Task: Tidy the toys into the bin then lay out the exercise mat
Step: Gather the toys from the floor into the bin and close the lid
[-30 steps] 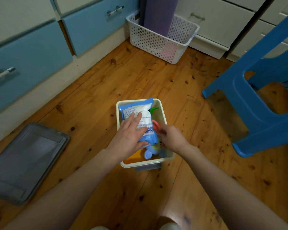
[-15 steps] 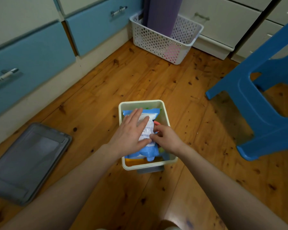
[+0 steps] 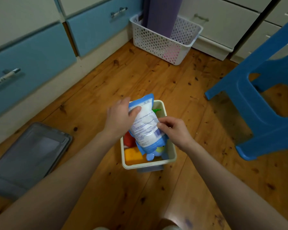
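Blue-white pouch (image 3: pixel 144 123) is held tilted over bin (image 3: pixel 171 156), long axis running near-to-far; left hand (image 3: pixel 118 120) grips top, right hand (image 3: pixel 173 128) pinches lower edge.

Pouch (image 3: pixel 144 123) hides most toys (print unreadable) in bin (image 3: pixel 171 151)

The floor (image 3: pixel 140 80) is knotty wood boards with a soft varnished sheen. The bin (image 3: pixel 170 146) is smooth cream plastic. The pouch (image 3: pixel 145 123) is glossy, crinkled plastic film, white with blue edges. The basket (image 3: pixel 158 42) is white perforated plastic, and the rolled mat (image 3: pixel 161 15) in it looks matt purple foam. The stool (image 3: pixel 256 100) is smooth blue plastic. The tray (image 3: pixel 28 155) is dull grey. The drawer handles (image 3: pixel 5 78) look like shiny metal.
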The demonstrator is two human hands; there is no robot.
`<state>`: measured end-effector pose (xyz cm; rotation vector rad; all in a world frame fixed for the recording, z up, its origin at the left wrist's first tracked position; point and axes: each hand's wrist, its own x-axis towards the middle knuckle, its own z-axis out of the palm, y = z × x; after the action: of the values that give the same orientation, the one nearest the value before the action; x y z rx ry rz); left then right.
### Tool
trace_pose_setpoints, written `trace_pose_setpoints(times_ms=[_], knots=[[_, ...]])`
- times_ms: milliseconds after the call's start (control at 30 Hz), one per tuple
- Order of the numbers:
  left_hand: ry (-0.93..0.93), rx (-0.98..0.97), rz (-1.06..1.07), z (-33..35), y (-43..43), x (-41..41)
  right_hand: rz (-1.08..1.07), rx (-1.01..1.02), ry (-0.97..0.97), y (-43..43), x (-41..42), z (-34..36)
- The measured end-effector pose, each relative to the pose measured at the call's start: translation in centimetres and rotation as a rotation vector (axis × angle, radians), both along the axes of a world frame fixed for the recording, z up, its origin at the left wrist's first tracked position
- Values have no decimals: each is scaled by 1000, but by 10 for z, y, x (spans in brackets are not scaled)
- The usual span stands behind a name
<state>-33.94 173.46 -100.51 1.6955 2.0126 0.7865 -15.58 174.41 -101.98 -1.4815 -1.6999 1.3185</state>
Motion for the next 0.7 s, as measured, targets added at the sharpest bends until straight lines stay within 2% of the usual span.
trace_pose_setpoints(times_ms=[100,167,200,300,367,433,500,567,633,700], knots=[[-77,221,-43,28,-2,-1,-157,2,126,3,-2,3],[-12,377,-92,41,-6,3,-264,-6,157,7,-5,9],[66,430,-125,45,-9,4,-288,-67,184,10,-6,13],[353,465,-243,37,-25,12,-256,-484,395,16,-10,24],[472,411,-342,21,-43,17,-216,-573,431,14,-16,26],[509,298,-456,3,-61,22,-158,-467,256,10,-23,19],[462,177,-505,-13,-72,21,-103,-343,48,2,-27,8],[355,78,-456,-22,-70,16,-31,-277,-92,-5,-27,1],[308,-75,-387,-26,-60,11,-8,-238,-125,-8,-25,-1],[299,-227,-403,-34,-49,7,22,-203,-122,-7,-23,-2]])
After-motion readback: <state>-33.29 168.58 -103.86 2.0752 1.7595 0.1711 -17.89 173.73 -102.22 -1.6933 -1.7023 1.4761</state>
